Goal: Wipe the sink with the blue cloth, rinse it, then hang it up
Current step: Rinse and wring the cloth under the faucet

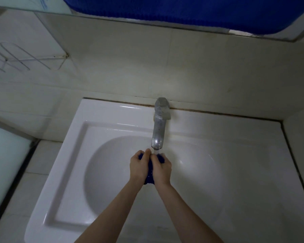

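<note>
Blue cloth (149, 174), bunched small, sits squeezed between both hands over the middle of the sink (102, 120) bowl, right beneath the tap (158, 130) at the back rim. Left hand (139, 166) and right hand (162, 170) each have a clenched grip on it, fingertips meeting under a thin stream of water. Rinsing looks under way, so I'd judge the wiping finished; wringing out and hanging up remain. A wire rack (25, 58) on the wall beyond the sink's back left corner might serve.

The one camera sits on my head and looks forward and down, straight into the white sink (63, 172). It is close, so my arms reach up from the bottom edge. The wall (130, 67) fills the top.
</note>
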